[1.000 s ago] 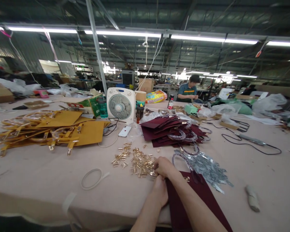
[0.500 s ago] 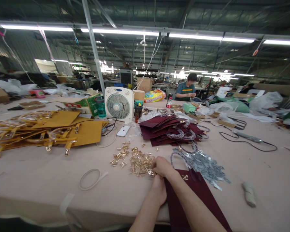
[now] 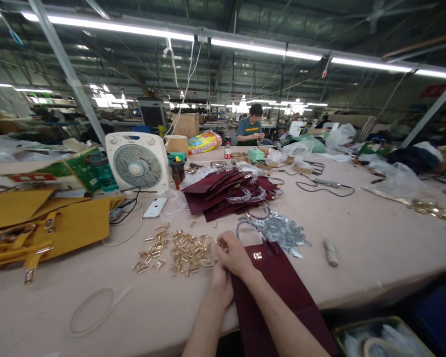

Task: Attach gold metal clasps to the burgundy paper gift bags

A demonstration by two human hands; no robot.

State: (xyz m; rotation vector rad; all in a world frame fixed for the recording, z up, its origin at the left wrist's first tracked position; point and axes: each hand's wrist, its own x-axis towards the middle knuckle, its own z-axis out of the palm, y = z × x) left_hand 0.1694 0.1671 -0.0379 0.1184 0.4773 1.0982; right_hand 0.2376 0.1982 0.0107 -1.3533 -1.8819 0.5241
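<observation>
My right hand is closed, its fingertips pinched together at the right edge of a heap of gold metal fittings. Just below and touching it, my left hand is also closed. What either holds is hidden by the fingers. Under my right forearm lies a maroon bag piece with a plastic-wrapped handle and a small gold fitting near its top. Beyond the handle, thin silver metal strips are spread in a pile.
Maroon bag pieces are stacked ahead, yellow ones at left. A white fan and a phone stand between. A cloth roll and a corded tool lie right. Another person sits across the table.
My view has turned to the right, so the table's things appear further left. Both hands stay together beside the gold fittings, the right one's fingers slightly more raised.
</observation>
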